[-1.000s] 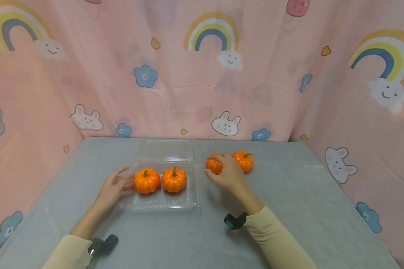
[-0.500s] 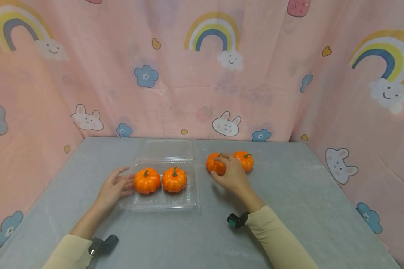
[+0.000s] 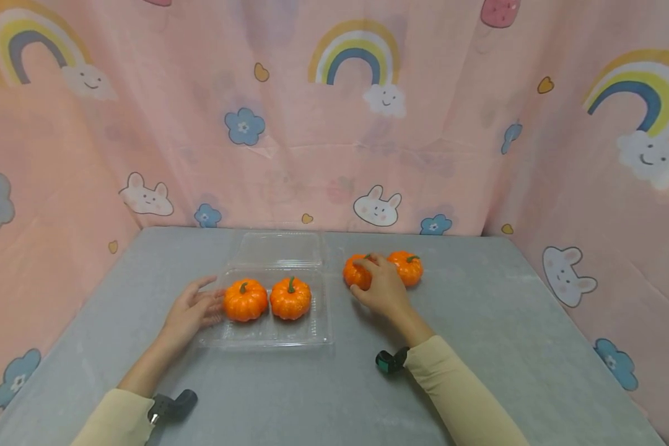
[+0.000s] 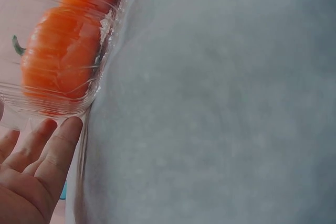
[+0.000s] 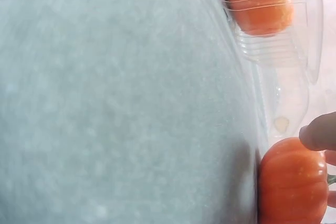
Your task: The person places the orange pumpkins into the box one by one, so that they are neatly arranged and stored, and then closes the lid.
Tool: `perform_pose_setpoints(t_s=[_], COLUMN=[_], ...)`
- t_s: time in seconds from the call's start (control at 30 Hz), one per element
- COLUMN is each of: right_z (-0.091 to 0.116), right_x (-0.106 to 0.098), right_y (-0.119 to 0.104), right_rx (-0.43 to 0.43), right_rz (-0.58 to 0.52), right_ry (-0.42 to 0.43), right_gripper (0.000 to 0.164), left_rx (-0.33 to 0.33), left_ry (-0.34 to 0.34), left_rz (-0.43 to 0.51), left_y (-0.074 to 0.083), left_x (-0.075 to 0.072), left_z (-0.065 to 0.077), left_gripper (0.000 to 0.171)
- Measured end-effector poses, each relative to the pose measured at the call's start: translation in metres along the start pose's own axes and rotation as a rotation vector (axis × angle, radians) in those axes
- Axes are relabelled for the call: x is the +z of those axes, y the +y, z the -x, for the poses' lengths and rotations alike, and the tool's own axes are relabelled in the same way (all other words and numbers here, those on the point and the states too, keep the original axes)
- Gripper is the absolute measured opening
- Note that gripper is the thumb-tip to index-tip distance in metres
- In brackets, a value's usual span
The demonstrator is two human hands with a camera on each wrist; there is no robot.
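In the head view, two small orange pumpkins, the left one (image 3: 245, 300) and the right one (image 3: 290, 298), sit side by side in a clear plastic clamshell box (image 3: 306, 334), its lid (image 3: 279, 249) folded back. My left hand (image 3: 192, 311) rests at the box's left end with fingers spread; in the left wrist view its fingertips (image 4: 68, 127) are right at the box wall. My right hand (image 3: 384, 288) holds a third pumpkin (image 3: 357, 272), right of the box, thumb in front and fingers over the top. The right wrist view shows the thumb (image 5: 317, 132) against that pumpkin's side (image 5: 291, 182).
Another pumpkin (image 3: 406, 269) stands just behind and right of my right hand. The grey table (image 3: 290, 396) meets a pink patterned curtain (image 3: 290, 167) at its back and sides.
My right hand has shifted slightly right and its thumb has come round to the front of the pumpkin, uncovering more of it. My left hand and the box have stayed in place.
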State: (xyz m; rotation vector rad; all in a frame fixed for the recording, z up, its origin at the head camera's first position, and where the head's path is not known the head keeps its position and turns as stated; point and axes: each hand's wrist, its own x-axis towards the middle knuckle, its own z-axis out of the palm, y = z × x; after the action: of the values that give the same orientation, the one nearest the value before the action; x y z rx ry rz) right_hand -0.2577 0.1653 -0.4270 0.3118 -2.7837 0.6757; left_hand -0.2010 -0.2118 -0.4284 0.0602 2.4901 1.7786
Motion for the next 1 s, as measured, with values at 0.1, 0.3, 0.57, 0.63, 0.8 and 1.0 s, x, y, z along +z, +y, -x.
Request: perform_pose_setpoints(t_s=[0.1, 0.3, 0.57, 0.63, 0.8, 1.0], right_z=[-0.001, -0.002, -0.003, -0.002, -0.002, 0.0], right_x=[0.001, 0.003, 0.002, 0.002, 0.0, -0.008], right_y=[0.001, 0.003, 0.002, 0.002, 0.002, -0.002], right_rx=[0.005, 0.008, 0.027, 0.024, -0.005, -0.01], right_rz=[0.006, -0.015, -0.07, -0.094, -0.138, -0.158], right_ry=[-0.001, -0.007, -0.028, -0.021, 0.011, 0.015], right_gripper=[0.05, 0.048, 0.046, 0.045, 0.044, 0.045], left_rx=[0.002, 0.005, -0.001, -0.001, 0.0, -0.002], left_ry=[-0.003, -0.001, 0.008, 0.01, 0.011, 0.008], left_rz=[0.012, 0.007, -0.001, 0.001, -0.003, -0.007], left_y=[0.001, 0.001, 0.001, 0.002, 0.003, 0.005], left_x=[0.0, 0.0, 0.0, 0.0, 0.0, 0.0], left_z=[0.0, 0.0, 0.001, 0.001, 0.001, 0.002], left_gripper=[0.052, 0.052, 0.052, 0.052, 0.051, 0.051])
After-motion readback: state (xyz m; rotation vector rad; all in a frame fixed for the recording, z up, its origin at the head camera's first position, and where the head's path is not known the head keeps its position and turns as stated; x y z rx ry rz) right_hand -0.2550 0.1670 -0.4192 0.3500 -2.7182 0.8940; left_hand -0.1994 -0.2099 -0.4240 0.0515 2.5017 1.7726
